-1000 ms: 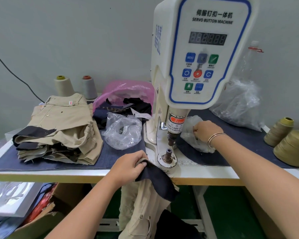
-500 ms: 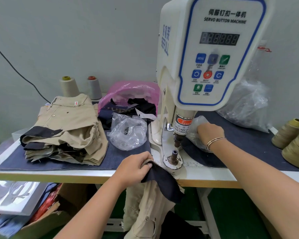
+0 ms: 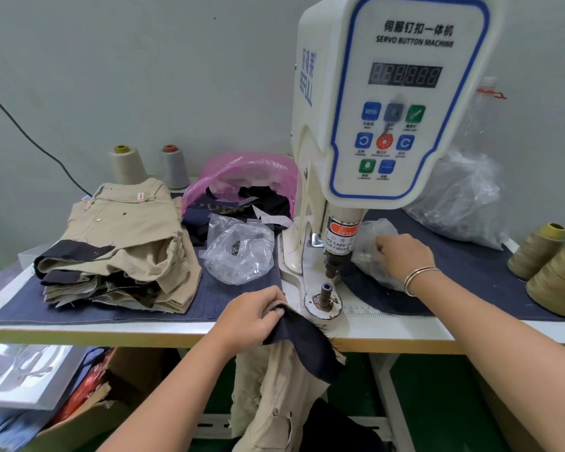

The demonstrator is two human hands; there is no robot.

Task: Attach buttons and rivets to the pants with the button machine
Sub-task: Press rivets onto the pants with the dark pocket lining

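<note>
The white servo button machine (image 3: 388, 102) stands at the table's middle, its lower die post (image 3: 325, 293) just in front of its punch. My left hand (image 3: 252, 318) grips the top edge of tan pants with dark lining (image 3: 304, 347), which hang over the table's front edge just left of the die. My right hand (image 3: 402, 256) is curled in a small clear plastic bag (image 3: 369, 246) right of the punch; what its fingers hold is hidden.
A stack of folded tan pants (image 3: 121, 246) lies at the left on a denim mat (image 3: 229, 305). Another clear bag of small metal parts (image 3: 238, 252), a pink bag of scraps (image 3: 248, 177), thread cones (image 3: 555, 269) and a large clear bag (image 3: 460, 203) surround the machine.
The view has shifted slightly. Both hands stay roughly in place; the right hand keeps working in the small bag.
</note>
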